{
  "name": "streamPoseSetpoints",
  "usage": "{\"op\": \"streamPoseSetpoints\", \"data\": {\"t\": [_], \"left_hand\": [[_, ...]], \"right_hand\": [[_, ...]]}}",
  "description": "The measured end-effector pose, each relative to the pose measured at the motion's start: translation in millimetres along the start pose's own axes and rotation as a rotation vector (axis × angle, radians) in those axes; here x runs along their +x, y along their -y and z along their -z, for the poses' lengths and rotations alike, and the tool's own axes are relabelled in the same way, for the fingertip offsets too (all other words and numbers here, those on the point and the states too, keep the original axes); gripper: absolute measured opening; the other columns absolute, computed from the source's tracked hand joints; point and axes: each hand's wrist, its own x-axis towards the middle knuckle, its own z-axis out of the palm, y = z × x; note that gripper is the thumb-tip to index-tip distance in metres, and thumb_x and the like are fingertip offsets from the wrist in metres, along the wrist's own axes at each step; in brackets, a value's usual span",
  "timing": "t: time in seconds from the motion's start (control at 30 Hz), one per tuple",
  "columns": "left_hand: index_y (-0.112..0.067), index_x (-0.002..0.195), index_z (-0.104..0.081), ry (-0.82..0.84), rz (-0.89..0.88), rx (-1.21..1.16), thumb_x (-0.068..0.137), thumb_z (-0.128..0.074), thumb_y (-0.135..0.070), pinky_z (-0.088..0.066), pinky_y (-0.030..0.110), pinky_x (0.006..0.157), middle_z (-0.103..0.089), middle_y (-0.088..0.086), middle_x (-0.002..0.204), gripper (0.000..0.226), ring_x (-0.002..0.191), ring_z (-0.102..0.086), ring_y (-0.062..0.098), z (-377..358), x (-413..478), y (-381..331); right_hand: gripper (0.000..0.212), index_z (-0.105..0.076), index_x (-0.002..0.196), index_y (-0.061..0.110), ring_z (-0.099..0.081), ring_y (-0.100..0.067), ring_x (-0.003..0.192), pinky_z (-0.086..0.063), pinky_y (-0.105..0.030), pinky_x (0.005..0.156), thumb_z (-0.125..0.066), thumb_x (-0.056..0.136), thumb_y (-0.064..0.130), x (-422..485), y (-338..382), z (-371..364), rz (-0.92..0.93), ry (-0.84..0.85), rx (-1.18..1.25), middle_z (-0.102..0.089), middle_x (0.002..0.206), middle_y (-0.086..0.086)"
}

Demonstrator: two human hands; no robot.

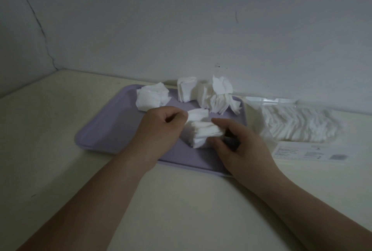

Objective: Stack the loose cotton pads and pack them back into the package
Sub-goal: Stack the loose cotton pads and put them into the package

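Observation:
White square cotton pads lie in clumps on a lilac tray. In the tray's middle a small stack of pads is held between both hands. My left hand pinches its upper left pads with curled fingers. From the right, my right hand grips the stack, thumb below and fingers above. A loose heap of pads sits at the tray's back left. Two more bunches of pads stand on edge at the back. The clear plastic package, partly filled with pads, lies right of the tray.
The tray and package rest on a pale tabletop pushed against a grey wall. The package's printed label end faces me. Bare tabletop stretches to the left of the tray and in front of it.

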Motion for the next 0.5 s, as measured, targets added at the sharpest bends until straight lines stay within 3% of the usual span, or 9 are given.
{"op": "streamPoseSetpoints", "data": {"t": [0.1, 0.17, 0.27, 0.37, 0.43, 0.5], "left_hand": [[-0.010, 0.083, -0.066, -0.136, -0.023, 0.009, 0.102, -0.057, -0.032, -0.038, 0.026, 0.056, -0.062, 0.004, 0.070, 0.030, 0.062, -0.048, 0.013, 6.2, 4.9, -0.6], [-0.010, 0.085, -0.066, -0.126, -0.073, -0.047, 0.104, -0.056, -0.032, -0.036, 0.027, 0.056, -0.064, 0.010, 0.071, 0.030, 0.062, -0.047, 0.016, 14.7, 7.0, -3.9], [-0.021, 0.078, -0.072, 0.154, -0.073, -0.218, 0.103, -0.059, -0.024, -0.033, 0.022, 0.052, -0.056, 0.006, 0.057, 0.028, 0.053, -0.041, 0.016, 21.2, 1.3, -11.9], [-0.021, 0.087, -0.076, 0.400, -0.040, -0.122, 0.101, -0.062, -0.020, -0.035, 0.019, 0.042, -0.065, 0.011, 0.058, 0.020, 0.041, -0.045, 0.011, 17.5, -8.2, -15.3], [-0.016, 0.097, -0.076, 0.452, -0.015, -0.078, 0.102, -0.062, -0.020, -0.044, 0.020, 0.046, -0.077, 0.016, 0.073, 0.016, 0.048, -0.060, 0.014, 13.2, -9.7, -12.9], [-0.014, 0.104, -0.076, 0.463, 0.023, -0.137, 0.101, -0.063, -0.020, -0.056, 0.028, 0.060, -0.079, 0.019, 0.085, 0.014, 0.068, -0.072, 0.024, 11.9, -7.9, -9.4]], "right_hand": [[0.037, -0.067, 0.126, 0.031, -0.060, 0.010, 0.092, -0.039, 0.005, 0.078, -0.074, 0.090, 0.029, 0.4, 2.8, 1.0, -0.045, -0.037, -0.003, -0.068, 0.099, 0.022], [0.039, -0.066, 0.129, 0.029, -0.055, 0.004, 0.086, -0.040, 0.003, 0.074, -0.074, 0.091, 0.031, -0.4, 4.9, 2.1, -0.060, -0.075, -0.007, -0.067, 0.092, 0.014], [0.037, -0.068, 0.126, 0.027, -0.051, 0.002, 0.079, -0.037, -0.012, 0.067, -0.074, 0.090, 0.031, -0.1, 5.6, 3.7, -0.068, -0.133, -0.041, -0.062, 0.083, 0.011], [0.040, -0.067, 0.127, 0.029, -0.060, -0.009, 0.092, -0.039, -0.021, 0.076, -0.074, 0.088, 0.028, 1.9, 1.9, 4.1, -0.114, -0.083, -0.026, -0.064, 0.088, 0.013], [0.035, -0.070, 0.121, 0.028, -0.067, -0.010, 0.095, -0.047, -0.025, 0.081, -0.074, 0.087, 0.028, 3.6, -1.9, 3.2, -0.133, -0.050, 0.009, -0.072, 0.096, 0.012], [0.025, -0.074, 0.110, 0.028, -0.070, -0.002, 0.092, -0.050, -0.017, 0.078, -0.077, 0.085, 0.026, 5.5, -3.9, 2.9, -0.155, -0.046, 0.075, -0.077, 0.095, 0.012]]}}
